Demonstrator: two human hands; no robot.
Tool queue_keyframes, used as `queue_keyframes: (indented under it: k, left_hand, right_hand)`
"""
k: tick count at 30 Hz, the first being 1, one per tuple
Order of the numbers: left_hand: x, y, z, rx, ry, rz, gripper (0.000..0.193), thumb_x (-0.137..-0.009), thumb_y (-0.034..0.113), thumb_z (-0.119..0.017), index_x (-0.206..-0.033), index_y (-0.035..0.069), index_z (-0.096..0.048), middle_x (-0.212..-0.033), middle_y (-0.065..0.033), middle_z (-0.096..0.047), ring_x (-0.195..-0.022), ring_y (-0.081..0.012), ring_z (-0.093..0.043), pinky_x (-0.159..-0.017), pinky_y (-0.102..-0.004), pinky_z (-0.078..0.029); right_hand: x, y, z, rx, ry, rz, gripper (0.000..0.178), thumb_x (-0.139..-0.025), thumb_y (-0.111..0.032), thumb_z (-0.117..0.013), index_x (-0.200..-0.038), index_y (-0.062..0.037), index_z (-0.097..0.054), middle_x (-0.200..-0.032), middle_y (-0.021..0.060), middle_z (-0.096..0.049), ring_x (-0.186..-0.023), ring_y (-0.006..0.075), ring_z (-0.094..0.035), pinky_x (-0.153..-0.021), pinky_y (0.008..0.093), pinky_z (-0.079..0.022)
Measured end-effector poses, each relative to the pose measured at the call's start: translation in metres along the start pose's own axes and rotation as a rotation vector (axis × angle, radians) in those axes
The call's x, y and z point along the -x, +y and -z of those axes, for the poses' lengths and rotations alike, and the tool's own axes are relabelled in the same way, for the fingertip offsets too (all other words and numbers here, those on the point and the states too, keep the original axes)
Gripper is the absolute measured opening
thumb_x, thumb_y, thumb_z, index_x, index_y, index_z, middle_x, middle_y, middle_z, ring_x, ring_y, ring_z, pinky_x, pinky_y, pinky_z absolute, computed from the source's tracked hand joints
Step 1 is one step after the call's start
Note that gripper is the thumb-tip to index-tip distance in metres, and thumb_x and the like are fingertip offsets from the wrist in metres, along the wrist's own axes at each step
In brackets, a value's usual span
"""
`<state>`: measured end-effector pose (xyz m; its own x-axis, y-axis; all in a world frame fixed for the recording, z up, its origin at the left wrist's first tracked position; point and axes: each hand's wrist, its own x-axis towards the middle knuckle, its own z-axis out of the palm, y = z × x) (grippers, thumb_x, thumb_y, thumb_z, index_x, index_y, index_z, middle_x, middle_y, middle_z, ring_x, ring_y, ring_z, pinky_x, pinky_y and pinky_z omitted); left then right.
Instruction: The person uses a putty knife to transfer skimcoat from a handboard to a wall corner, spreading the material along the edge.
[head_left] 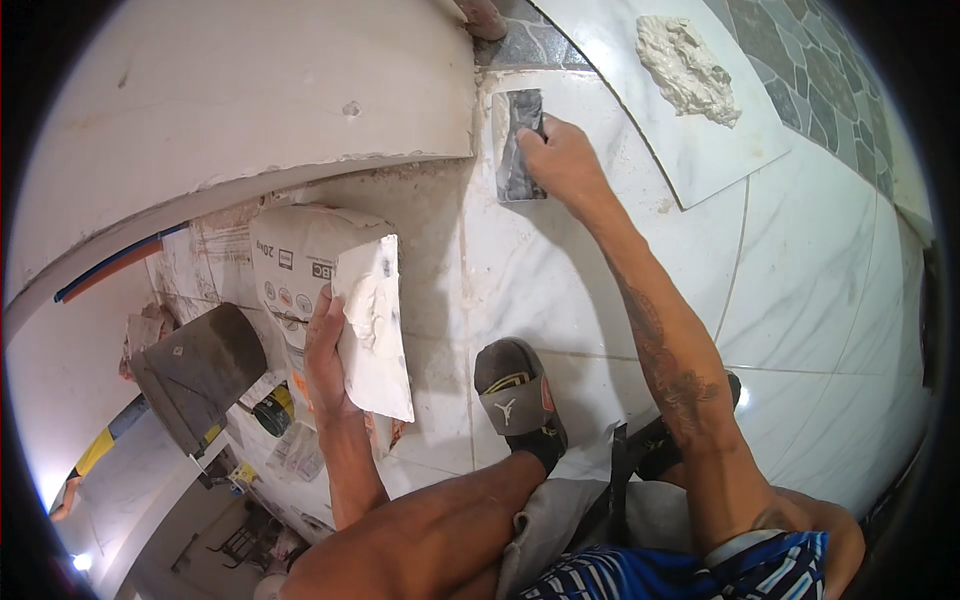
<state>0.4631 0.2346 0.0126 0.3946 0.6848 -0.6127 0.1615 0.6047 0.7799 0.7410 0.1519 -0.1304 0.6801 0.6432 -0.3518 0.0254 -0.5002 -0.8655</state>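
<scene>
My right hand (565,160) grips a dark rectangular trowel (519,180), with a strip of pale paste along its left edge. The trowel is over the white floor by the wall corner; whether it touches the floor I cannot tell. In my left hand (325,345) is a flat white board (377,380), held tilted by its left edge. A lump of creamy paste (366,312) sits on it. At the upper right a larger heap of the same paste (688,72) rests on a loose white slab (725,160).
A printed paper sack (295,235) stands behind the board, beside a tipped grey bucket (200,370). My sandalled foot (512,395) is on the marble-patterned tile floor (800,260). A low wall (260,90) overhangs at the upper left; blue and orange pipes (115,268) lie beneath it.
</scene>
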Motion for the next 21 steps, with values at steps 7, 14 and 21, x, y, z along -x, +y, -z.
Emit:
queue_keyframes:
  k: [7, 14, 21]
  left_hand:
    - [0.003, 0.006, -0.001, 0.001, -0.030, -0.010, 0.056, -0.095, 0.013, -0.046, -0.143, -0.008, -0.028, -0.127, -0.0162, -0.055, -0.107, -0.0195, -0.060, -0.092, -0.0290, -0.048]
    - [-0.006, -0.002, -0.018, -0.043, -0.054, -0.008, 0.055, -0.094, 0.015, -0.046, -0.142, -0.008, -0.031, -0.127, -0.0158, -0.055, -0.108, -0.0196, -0.059, -0.093, -0.0290, -0.048]
    - [-0.011, 0.003, -0.020, -0.059, 0.052, -0.021, 0.050, -0.095, 0.019, -0.048, -0.138, -0.005, -0.039, -0.121, -0.0124, -0.059, -0.101, -0.0171, -0.062, -0.087, -0.0272, -0.050]
  right_hand:
    - [-0.001, -0.035, -0.020, 0.211, -0.088, 0.213, 0.031, -0.080, -0.017, -0.047, -0.084, 0.0088, -0.063, -0.093, 0.0309, -0.063, -0.089, 0.0451, -0.061, -0.084, 0.0462, -0.048]
    - [-0.003, -0.044, -0.027, 0.114, -0.138, 0.076, 0.040, -0.078, -0.018, -0.048, -0.100, 0.0132, -0.061, -0.107, 0.0348, -0.055, -0.102, 0.0452, -0.057, -0.091, 0.0436, -0.047]
    - [0.045, -0.077, 0.021, -0.122, -0.118, 0.158, 0.034, -0.080, -0.021, -0.050, -0.094, 0.0092, -0.058, -0.085, 0.0247, -0.063, -0.078, 0.0304, -0.064, -0.075, 0.0377, -0.051]
